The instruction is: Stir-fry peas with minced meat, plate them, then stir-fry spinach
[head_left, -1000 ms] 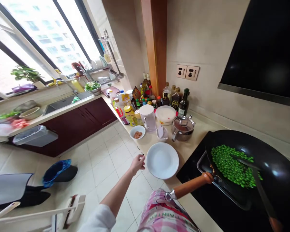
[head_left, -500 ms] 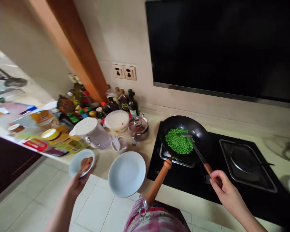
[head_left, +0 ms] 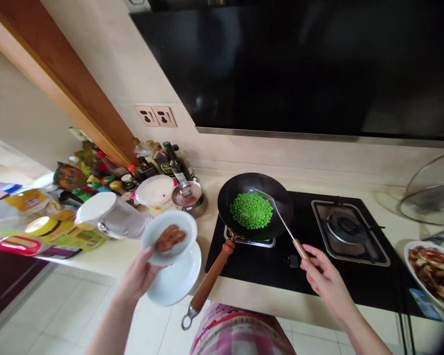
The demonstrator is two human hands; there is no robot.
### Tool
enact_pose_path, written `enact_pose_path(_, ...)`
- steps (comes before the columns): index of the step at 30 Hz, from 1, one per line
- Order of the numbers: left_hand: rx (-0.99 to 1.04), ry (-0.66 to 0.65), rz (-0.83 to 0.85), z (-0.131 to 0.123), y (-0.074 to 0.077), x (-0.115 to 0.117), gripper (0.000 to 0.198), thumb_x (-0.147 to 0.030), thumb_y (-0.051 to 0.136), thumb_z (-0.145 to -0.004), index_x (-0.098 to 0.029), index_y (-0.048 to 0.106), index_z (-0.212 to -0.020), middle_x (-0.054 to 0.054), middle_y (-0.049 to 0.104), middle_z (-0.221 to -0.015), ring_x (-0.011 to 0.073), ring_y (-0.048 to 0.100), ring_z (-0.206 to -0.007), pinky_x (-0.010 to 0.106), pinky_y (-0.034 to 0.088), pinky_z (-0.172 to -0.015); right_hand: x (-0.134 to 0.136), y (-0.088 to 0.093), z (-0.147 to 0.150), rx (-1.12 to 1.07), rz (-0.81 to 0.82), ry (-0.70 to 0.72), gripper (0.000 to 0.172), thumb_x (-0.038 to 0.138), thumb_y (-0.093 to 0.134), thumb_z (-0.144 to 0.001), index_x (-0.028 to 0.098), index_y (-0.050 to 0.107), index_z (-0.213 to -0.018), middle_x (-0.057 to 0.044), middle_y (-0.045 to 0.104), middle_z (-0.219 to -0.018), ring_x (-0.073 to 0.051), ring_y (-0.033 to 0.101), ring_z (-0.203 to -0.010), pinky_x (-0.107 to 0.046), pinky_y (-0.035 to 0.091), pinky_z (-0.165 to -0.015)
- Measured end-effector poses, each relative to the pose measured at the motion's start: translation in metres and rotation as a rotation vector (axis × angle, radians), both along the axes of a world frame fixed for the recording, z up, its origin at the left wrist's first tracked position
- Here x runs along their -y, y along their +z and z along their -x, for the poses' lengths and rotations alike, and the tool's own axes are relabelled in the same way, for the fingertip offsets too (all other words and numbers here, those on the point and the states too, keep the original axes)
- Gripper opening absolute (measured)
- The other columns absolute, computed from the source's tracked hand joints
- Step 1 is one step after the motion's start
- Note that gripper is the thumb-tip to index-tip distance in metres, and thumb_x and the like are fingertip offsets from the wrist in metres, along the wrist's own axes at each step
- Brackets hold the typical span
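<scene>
The 2 hands are well apart, and each is closed on its own thing. The left hand (head_left: 142, 271) grips the small bowl (head_left: 190, 231) with brown meat (head_left: 170, 238) inside; it hides part of the plate (head_left: 173, 286), and I cannot tell if they touch. The right hand (head_left: 321, 270) is closed around the spatula (head_left: 286, 226), whose long axis runs forward and leftward into the wok (head_left: 283, 195). This wok, holding green peas (head_left: 250, 211), lies ahead of and between both hands, nearer to the right. From the bowl, it is to the right and slightly forward; its wooden handle (head_left: 213, 271) points back between the hands.
</scene>
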State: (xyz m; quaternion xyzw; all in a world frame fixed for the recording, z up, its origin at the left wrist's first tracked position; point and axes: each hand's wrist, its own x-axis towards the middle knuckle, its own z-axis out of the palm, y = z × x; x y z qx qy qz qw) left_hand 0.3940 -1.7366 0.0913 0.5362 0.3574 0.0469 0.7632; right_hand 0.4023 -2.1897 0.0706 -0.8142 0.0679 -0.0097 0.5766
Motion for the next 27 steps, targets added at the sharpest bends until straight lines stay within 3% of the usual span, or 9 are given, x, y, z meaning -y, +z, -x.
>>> enact_pose_path(2,0.145,-0.203,-0.071,-0.033,0.008,0.037,0.067,-0.042,0.076,-0.064,-0.023,0.054,-0.124,0.011,0.069,-0.113,0.0355,0.066,-0.099,0.035,0.063,-0.060,0.012,0.001,0.008,-0.035,-0.090,0.014,0.044,0.048,0.057,-0.087,0.022,0.055,-0.121,0.001,0.062,-0.066,-0.010,0.046,-0.038,-0.022,0.038,-0.033)
enact_pose_path(5,0.198,-0.465,-0.209,-0.076,0.018,0.081,0.065,-0.049,0.075,-0.068,-0.024,0.051,-0.123,0.008,0.068,-0.105,0.0274,0.068,-0.086,0.034,0.061,-0.061,0.036,-0.004,0.025,0.120,0.031,0.076,0.038,0.041,0.061,-0.085,0.026,0.059,-0.120,-0.004,0.072,-0.086,-0.018,0.069,-0.066,-0.023,0.056,-0.053)
enact_pose_path(8,0.191,-0.563,-0.259,-0.107,0.022,0.111,0.060,-0.052,0.071,-0.072,-0.022,0.051,-0.119,0.004,0.067,-0.093,0.0224,0.067,-0.075,0.034,0.060,-0.061,0.049,-0.009,0.039,0.309,0.226,0.184,0.035,0.033,0.060,-0.087,0.031,0.059,-0.122,-0.003,0.071,-0.114,-0.021,0.069,-0.099,-0.022,0.058,-0.077)
enact_pose_path(12,0.165,-0.641,-0.289,-0.132,0.020,0.139,0.054,-0.055,0.066,-0.076,-0.021,0.052,-0.115,0.002,0.065,-0.083,0.0191,0.066,-0.067,0.031,0.058,-0.058,0.041,-0.010,0.039,0.440,0.300,0.298,0.042,0.024,0.056,-0.090,0.032,0.050,-0.131,-0.001,0.069,-0.118,-0.017,0.069,-0.099,-0.018,0.056,-0.081)
enact_pose_path(17,0.104,-0.710,-0.288,-0.145,0.016,0.158,0.059,-0.062,0.058,-0.079,-0.019,0.048,-0.119,-0.001,0.062,-0.073,0.0167,0.065,-0.059,0.029,0.056,-0.055,0.025,-0.023,0.027,0.488,0.362,0.358,0.048,0.018,0.047,-0.093,0.029,0.040,-0.140,-0.003,0.068,-0.119,-0.015,0.069,-0.099,-0.020,0.057,-0.081)
enact_pose_path(21,0.018,-0.744,-0.310,-0.154,0.013,0.160,0.058,-0.063,0.058,-0.079,-0.018,0.050,-0.115,-0.003,0.059,-0.062,0.0151,0.063,-0.050,0.027,0.055,-0.051,0.023,-0.032,0.019,0.633,0.557,0.306,0.055,0.011,0.043,-0.092,0.028,0.039,-0.144,-0.003,0.072,-0.110,-0.015,0.072,-0.088,-0.020,0.058,-0.073)
enact_pose_path(27,-0.060,-0.779,-0.434,-0.174,0.024,0.160,0.055,-0.061,0.061,-0.078,-0.019,0.052,-0.113,-0.003,0.060,-0.060,0.0142,0.062,-0.048,0.024,0.054,-0.048,0.047,-0.022,0.008,0.717,0.787,0.298,0.070,-0.003,0.035,-0.082,0.031,0.042,-0.143,-0.002,0.073,-0.105,-0.013,0.072,-0.073,-0.018,0.058,-0.067)
